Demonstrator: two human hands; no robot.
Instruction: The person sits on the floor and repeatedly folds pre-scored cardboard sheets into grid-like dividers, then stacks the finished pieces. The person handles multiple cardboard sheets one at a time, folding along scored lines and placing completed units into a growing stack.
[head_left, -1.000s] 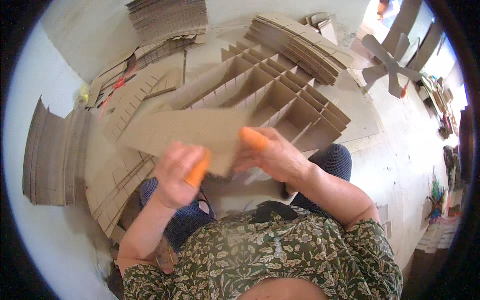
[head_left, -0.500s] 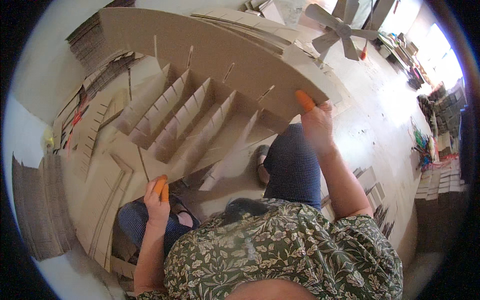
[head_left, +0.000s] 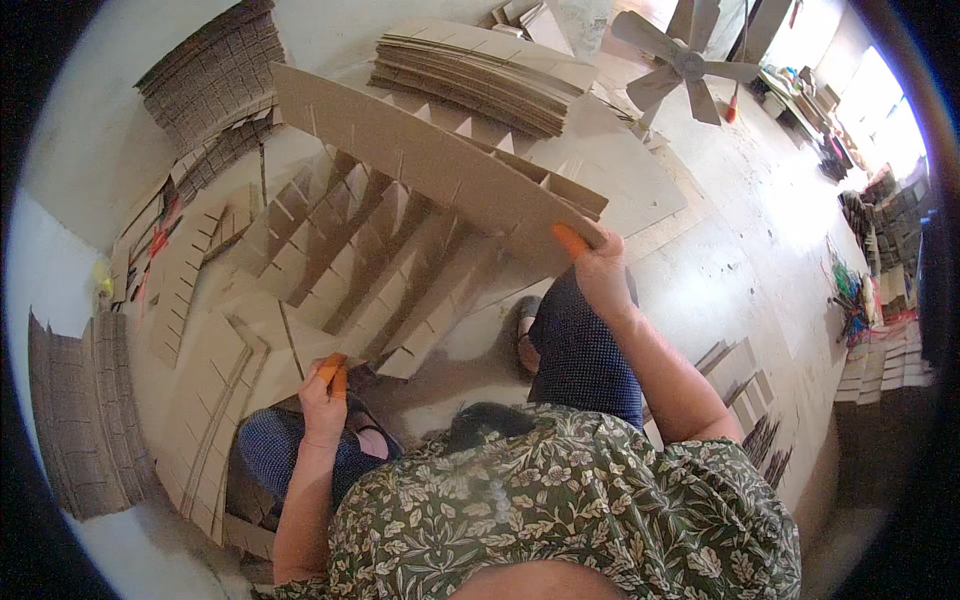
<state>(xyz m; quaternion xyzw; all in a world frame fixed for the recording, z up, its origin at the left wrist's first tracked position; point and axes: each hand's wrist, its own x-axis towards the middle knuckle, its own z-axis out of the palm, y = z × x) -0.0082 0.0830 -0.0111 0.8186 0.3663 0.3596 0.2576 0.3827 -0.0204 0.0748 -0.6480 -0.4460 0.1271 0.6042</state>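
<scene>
Right grip (head_left: 600, 268) has the right end of the long slotted cardboard strip (head_left: 430, 165) pinched firmly, orange finger cover (head_left: 570, 239) pressed on its face. Strip lies aslant across the far part of the cardboard dividers (head_left: 390, 280), left end sticking out past them. Left grip (head_left: 322, 402) is at the near edge of the dividers, fingertips bunched; can't tell whether it's pinching board or just bracing. Step in hand, my read: laying a cross strip over the row to interlock the slots. Can't confirm any slot is seated from here. Next move calls for lining up each slot with its divider, then even downward pressure along the strip. Pushing one end only would likely skew the row or crease the board.
</scene>
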